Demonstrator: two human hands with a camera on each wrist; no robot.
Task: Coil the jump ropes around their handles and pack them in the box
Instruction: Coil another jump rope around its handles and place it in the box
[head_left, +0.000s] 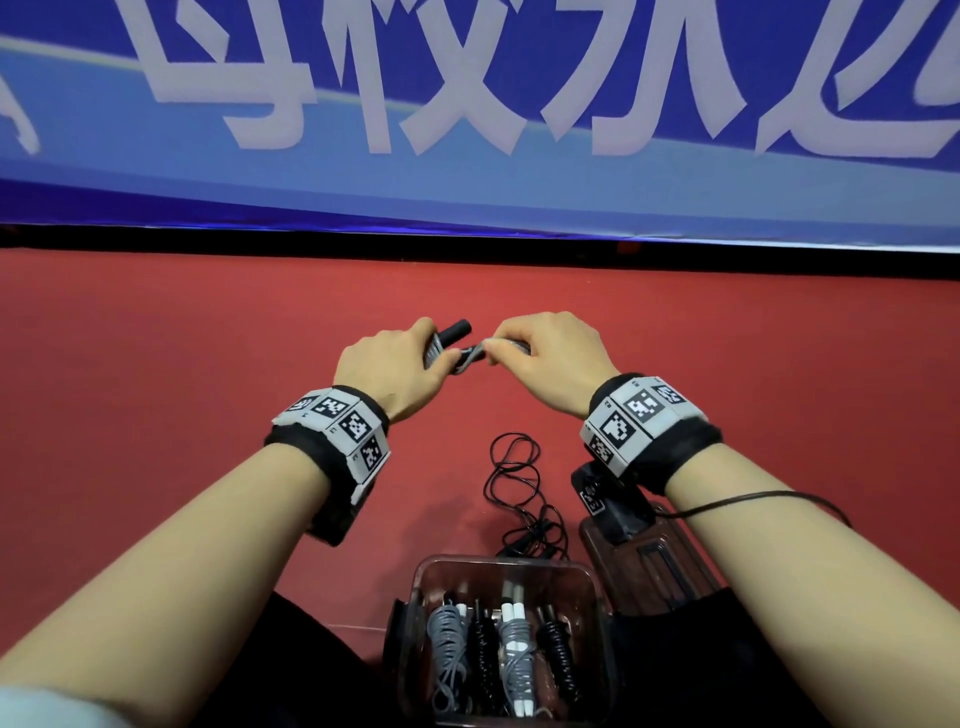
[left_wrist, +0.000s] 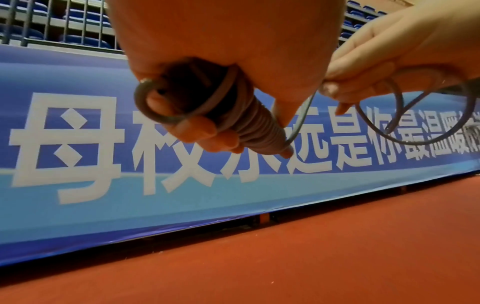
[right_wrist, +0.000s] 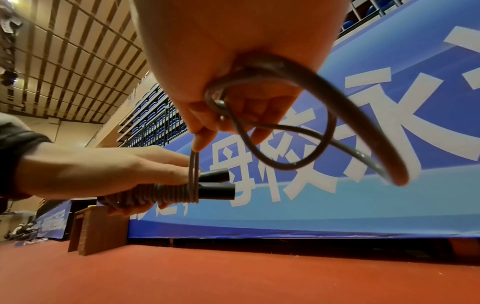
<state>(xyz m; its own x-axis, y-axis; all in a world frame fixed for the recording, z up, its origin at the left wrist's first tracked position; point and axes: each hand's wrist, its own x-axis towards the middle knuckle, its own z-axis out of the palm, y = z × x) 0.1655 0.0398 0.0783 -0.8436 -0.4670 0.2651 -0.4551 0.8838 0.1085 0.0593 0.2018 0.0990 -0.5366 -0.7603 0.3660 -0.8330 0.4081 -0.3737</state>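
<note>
Fingers of my left hand (head_left: 387, 364) grip two black handles (right_wrist: 218, 186) wrapped in grey rope (right_wrist: 166, 193); my right hand (head_left: 550, 358) pinches its loose loop above the red floor (head_left: 156, 338).

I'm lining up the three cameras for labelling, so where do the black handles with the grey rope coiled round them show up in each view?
Head: handles upper middle, gripped by the left hand, black tips pointing right.
Left wrist: handles upper centre, seen end-on under the palm, coils tapering lower right.
Right wrist: handles left of centre, lying level, tips pointing right.
Shared landmark: the blue banner with white characters behind.
</note>
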